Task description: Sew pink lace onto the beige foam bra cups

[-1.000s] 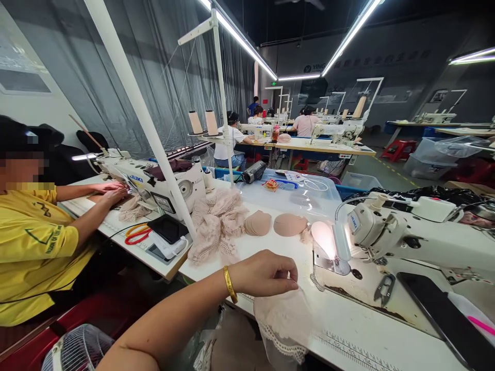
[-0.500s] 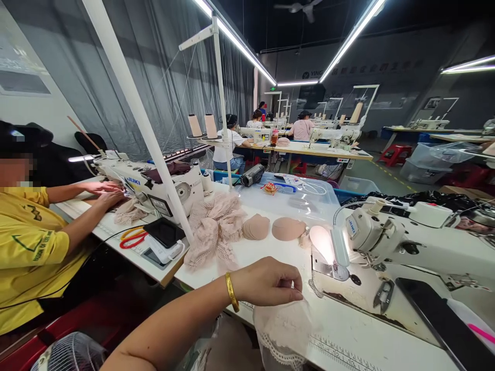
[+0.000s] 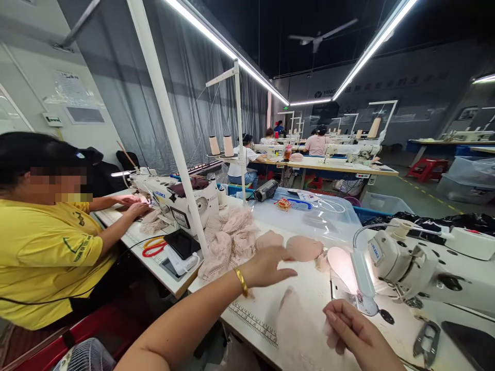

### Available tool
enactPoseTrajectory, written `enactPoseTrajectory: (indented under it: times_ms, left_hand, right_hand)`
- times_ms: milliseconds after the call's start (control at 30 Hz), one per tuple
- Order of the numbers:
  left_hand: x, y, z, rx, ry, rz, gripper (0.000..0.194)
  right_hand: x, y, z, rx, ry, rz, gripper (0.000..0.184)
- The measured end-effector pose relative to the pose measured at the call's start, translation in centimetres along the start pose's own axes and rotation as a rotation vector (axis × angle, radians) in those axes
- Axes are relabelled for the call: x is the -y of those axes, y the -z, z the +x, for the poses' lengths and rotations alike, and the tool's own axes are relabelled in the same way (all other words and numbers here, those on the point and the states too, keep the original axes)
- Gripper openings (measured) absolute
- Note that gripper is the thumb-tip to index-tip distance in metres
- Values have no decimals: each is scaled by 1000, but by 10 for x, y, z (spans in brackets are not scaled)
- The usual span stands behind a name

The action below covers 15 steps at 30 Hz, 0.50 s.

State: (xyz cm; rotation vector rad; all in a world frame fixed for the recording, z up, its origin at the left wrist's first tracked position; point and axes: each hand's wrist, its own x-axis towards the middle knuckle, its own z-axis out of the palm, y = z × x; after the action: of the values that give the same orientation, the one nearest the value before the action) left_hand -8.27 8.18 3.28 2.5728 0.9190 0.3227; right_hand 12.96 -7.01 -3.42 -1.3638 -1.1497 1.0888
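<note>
My left hand (image 3: 270, 265), with a gold bangle at the wrist, reaches over the white table with thumb and fingers apart and nothing in them. Its fingertips are nearest two groups of beige fabric pads, the left pads (image 3: 269, 239) and the right pads (image 3: 304, 248); whether it touches them I cannot tell. My right hand (image 3: 353, 332), lower right, has its fingers pinched at the side of a sheer pale lace piece (image 3: 296, 324), blurred and lying on the table's front part. Left of the pads is a heap of pink lace fabric (image 3: 228, 239).
A sewing machine (image 3: 421, 273) with a lit lamp stands at right, thread snips (image 3: 426, 342) before it. A ruler strip (image 3: 253, 324) runs along the front edge. Behind is a clear plastic lid (image 3: 309, 214). At left, a co-worker in yellow (image 3: 50, 252) sews beside a white pole (image 3: 170, 129).
My left hand has let go of the lace piece and moved up toward the pads, opening. My right hand has come into view at the lace piece. The view has shifted left and up.
</note>
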Motion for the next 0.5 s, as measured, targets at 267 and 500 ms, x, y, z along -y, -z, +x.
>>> enactPoseTrajectory:
  times_ms: [267, 500]
  left_hand:
    - [63, -8, 47, -95, 56, 153, 10]
    - [23, -4, 20, -325, 107, -71, 28]
  right_hand:
    - [-19, 21, 24, -47, -67, -10, 46]
    - [-23, 20, 25, -64, -95, 60, 45]
